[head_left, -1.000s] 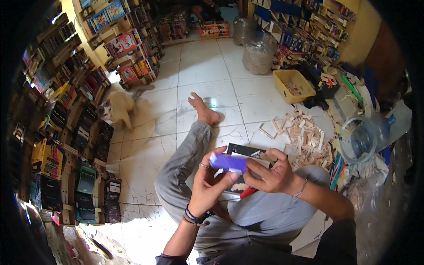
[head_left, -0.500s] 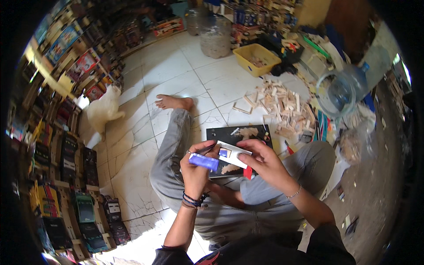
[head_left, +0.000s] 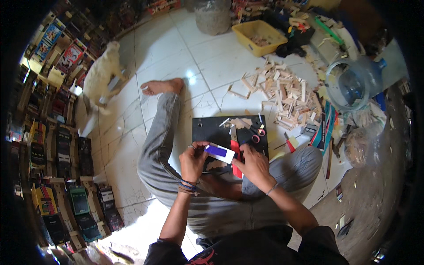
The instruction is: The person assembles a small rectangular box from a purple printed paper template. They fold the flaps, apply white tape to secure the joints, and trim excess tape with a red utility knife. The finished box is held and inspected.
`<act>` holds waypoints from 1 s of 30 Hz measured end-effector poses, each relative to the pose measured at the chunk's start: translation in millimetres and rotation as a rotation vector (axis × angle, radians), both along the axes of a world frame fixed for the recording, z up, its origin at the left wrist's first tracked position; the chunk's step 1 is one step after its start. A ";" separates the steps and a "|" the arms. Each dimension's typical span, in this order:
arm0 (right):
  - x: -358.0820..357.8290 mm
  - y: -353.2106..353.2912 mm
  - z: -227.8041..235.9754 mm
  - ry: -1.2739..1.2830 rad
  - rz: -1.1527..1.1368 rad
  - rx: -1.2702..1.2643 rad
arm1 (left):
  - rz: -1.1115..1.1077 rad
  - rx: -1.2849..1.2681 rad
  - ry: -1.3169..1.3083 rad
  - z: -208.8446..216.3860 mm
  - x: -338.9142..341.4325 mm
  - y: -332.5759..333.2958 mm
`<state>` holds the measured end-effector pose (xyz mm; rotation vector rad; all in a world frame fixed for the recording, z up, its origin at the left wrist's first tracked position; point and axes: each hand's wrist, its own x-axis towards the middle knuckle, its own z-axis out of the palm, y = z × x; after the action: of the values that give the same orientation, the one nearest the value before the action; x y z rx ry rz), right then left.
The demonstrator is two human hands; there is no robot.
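My left hand (head_left: 192, 162) pinches the left end of a small white flat piece (head_left: 230, 157) that carries a purple rectangle (head_left: 216, 151) on its upper face. The right hand (head_left: 255, 166) is closed round a red cutter knife (head_left: 236, 160), its blade pointing away from me. The right thumb lies over the knife, close to the piece's right end; whether it touches the piece I cannot tell. Below both hands lies a black board (head_left: 207, 128) with brown scraps, white slips and pink-handled scissors (head_left: 257, 136) on it.
Beyond the board to the right spreads a heap of wood pieces (head_left: 287, 95), with a yellow tub (head_left: 265, 42) behind. A clear water bottle (head_left: 353, 86) lies at the right. Model trucks (head_left: 79, 203) line the left side, and a white cat (head_left: 104, 75) stands near them.
The red knife has swung out beside the white piece, its blade now showing. The separate purple strip at my left hand no longer shows, and a larger purple rectangle covers the piece. The cat has shifted.
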<state>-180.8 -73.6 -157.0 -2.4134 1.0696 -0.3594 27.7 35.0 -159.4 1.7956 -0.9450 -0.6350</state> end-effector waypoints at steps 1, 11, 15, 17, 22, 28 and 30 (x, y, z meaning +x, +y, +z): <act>5.7 3.2 -2.9 0.053 -0.009 -0.053 | -0.007 0.025 -0.026 0.4 0.5 1.3; -11.7 -9.3 11.0 -0.059 -0.014 0.161 | 0.037 0.150 -0.709 -3.4 -14.4 19.0; -23.2 2.3 17.9 -0.178 -0.022 0.335 | 0.085 0.142 -0.631 -4.5 -21.7 23.5; -26.6 9.2 21.4 -0.159 -0.120 0.567 | 0.080 0.140 -0.511 -0.5 -26.0 28.3; -21.3 22.5 20.1 -0.191 -0.187 0.632 | -0.001 0.056 -0.452 2.3 -20.2 29.5; -22.9 21.7 27.5 -0.272 -0.117 0.744 | -0.249 0.017 -0.468 4.4 -3.5 26.3; -22.4 19.5 29.1 -0.315 -0.065 0.721 | -0.299 0.058 -0.424 7.4 1.0 26.7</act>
<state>-203.2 -54.2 -128.0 -1.6271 0.9285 -0.2951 28.7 61.6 -152.1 1.8956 -1.5145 -0.4726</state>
